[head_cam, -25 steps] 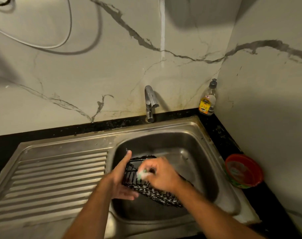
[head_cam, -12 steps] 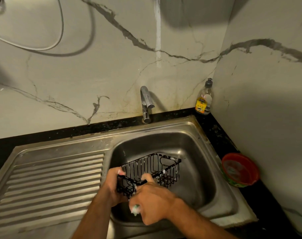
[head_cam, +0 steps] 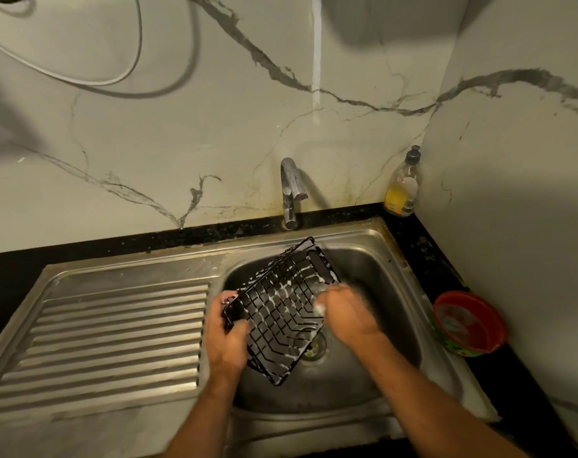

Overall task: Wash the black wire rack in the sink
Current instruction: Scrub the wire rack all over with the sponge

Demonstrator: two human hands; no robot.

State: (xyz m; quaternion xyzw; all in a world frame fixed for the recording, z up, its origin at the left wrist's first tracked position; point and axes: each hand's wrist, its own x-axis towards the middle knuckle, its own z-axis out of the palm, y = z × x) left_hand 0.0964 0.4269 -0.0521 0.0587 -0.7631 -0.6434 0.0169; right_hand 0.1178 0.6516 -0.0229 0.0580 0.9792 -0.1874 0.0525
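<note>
The black wire rack is tilted over the steel sink basin, its grid flecked with white foam. My left hand grips the rack's left edge, thumb over the front wire. My right hand sits at the rack's right side, fingers curled round a small pale scrubber pressed to the wires; this hand is blurred. The drain shows through the grid.
A tap stands behind the basin, no water visibly running. A ribbed drainboard lies to the left. A dish soap bottle stands in the back corner, and a red bowl sits on the black counter at the right.
The rack was turned from standing with its open side up to a flatter tilt with its grid facing me. My right hand moved from the front edge to the right side.
</note>
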